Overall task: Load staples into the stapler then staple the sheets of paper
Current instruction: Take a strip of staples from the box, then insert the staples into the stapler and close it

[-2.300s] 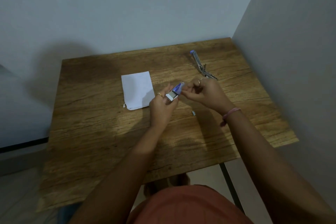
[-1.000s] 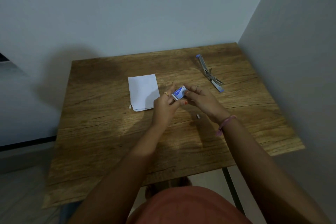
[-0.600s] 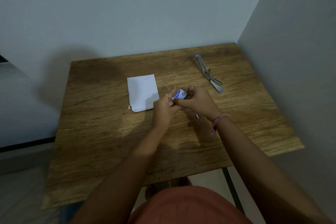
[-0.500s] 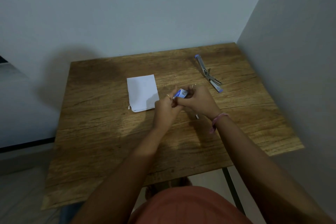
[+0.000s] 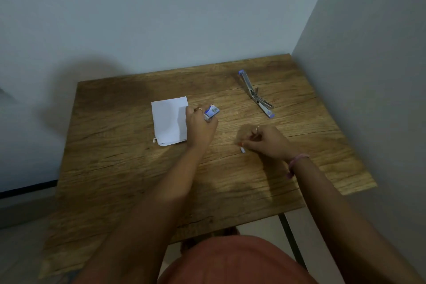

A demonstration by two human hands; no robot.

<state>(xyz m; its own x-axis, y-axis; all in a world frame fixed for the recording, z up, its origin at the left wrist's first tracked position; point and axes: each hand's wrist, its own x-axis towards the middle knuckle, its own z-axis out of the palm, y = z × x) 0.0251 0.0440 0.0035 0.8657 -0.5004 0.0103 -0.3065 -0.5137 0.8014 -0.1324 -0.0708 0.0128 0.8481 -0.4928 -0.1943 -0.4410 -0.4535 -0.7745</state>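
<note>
On the left of the tabletop (image 5: 115, 168) your sheets of paper (image 5: 169, 120) lie flat as one small stack, long axis running away from you toward the wall, a loose curled corner at the near left. Just right of them your left hand (image 5: 200, 128) has its fingers closed around the staple box (image 5: 211, 112), which pokes out above the knuckles and tilts up to the right; if you set it down carelessly so close to the sheets, you could nudge the stack out of line, and if the box is not fully shut it could spill. Further right, your right hand (image 5: 265, 142) hovers low over the wood with its fingers pinched toward a small white staple strip (image 5: 243, 150) lying just beside the fingertips; whether they already hold anything you cannot tell from here. That strip is tiny and brittle-looking, so a hard pinch could break it, or it could slide away across the grain. Far right, well apart from both hands, the stapler (image 5: 255, 94) lies swung open on the tabletop, its long axis diagonal, one blue-tipped end pointing to the far wall and the other toward the near right. A misaligned strip may jam in its channel.
</note>
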